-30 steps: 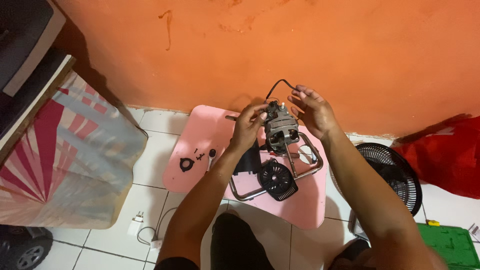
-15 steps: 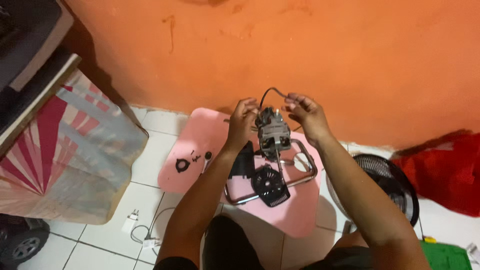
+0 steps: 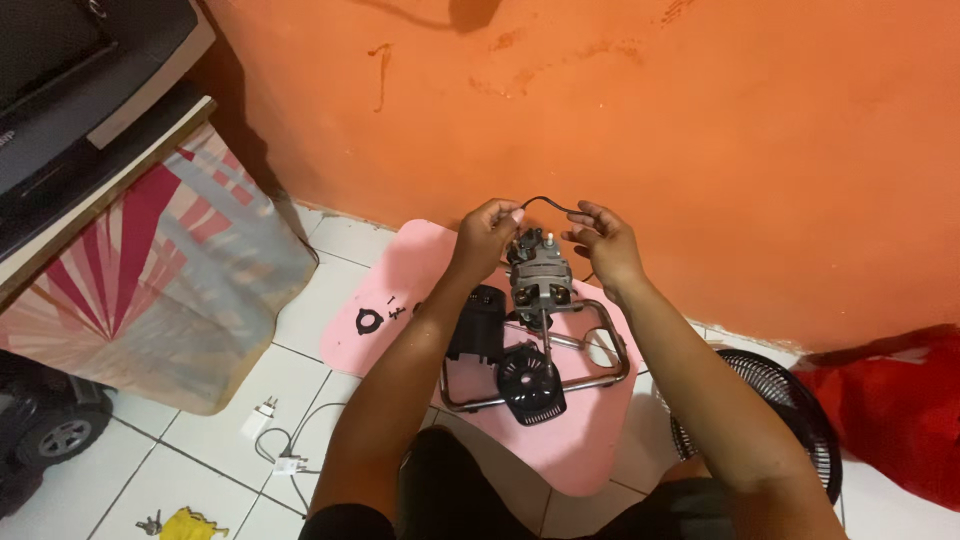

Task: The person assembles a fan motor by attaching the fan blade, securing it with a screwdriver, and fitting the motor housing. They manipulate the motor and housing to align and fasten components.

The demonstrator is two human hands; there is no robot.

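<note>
The fan motor (image 3: 540, 280) stands over the pink mat (image 3: 580, 440), above the chrome stand (image 3: 610, 375). The left hand (image 3: 487, 238) and right hand (image 3: 600, 238) pinch its thin black wire (image 3: 545, 203). The motor looks heavy and rigid; grip its metal body, since the wire is limp and fragile.
</note>
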